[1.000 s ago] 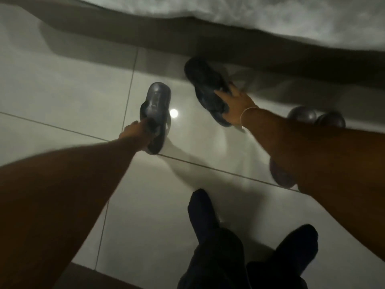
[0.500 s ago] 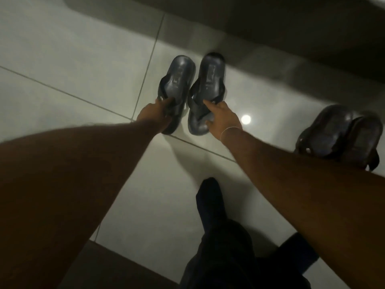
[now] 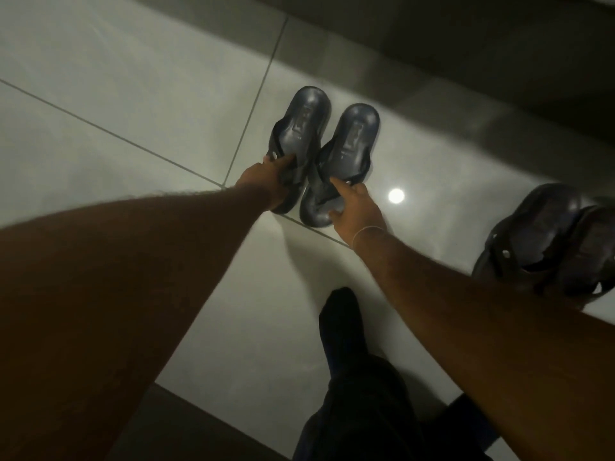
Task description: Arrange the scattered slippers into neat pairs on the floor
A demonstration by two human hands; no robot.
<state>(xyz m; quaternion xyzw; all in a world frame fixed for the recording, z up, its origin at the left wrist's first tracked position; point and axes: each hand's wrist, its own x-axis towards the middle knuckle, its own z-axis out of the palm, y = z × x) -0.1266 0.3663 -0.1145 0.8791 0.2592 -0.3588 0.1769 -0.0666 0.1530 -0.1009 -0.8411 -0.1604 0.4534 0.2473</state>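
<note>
Nearest, dark trouser legs (image 3: 359,394) are seen at the bottom, above the pale tiled floor (image 3: 259,327). A dark strip borders the floor at the lower left edge. Between the forearms a broad patch of bare tile is left open.

Further out, the left hand (image 3: 266,181) is closed on the strap end of the left slipper (image 3: 303,128), a finger laid along its strap. Just beside it, the right hand (image 3: 356,204) is curled around the near end of the right slipper (image 3: 346,151), fingers over the strap and the thumb at the sole's rim. The two slippers are set side by side, nearly parallel, sides touching or almost so near the hands, far ends pointed away. A grout line is crossed by their near ends, and another runs up just left of the left slipper.

At the right edge, a second pair (image 3: 545,241) is seen close together, partly hidden by the right forearm. A light reflection (image 3: 396,195) is seen on the open tile between the pairs.

Beyond the slippers, the floor is bounded by a dark shadowed band (image 3: 466,61).
</note>
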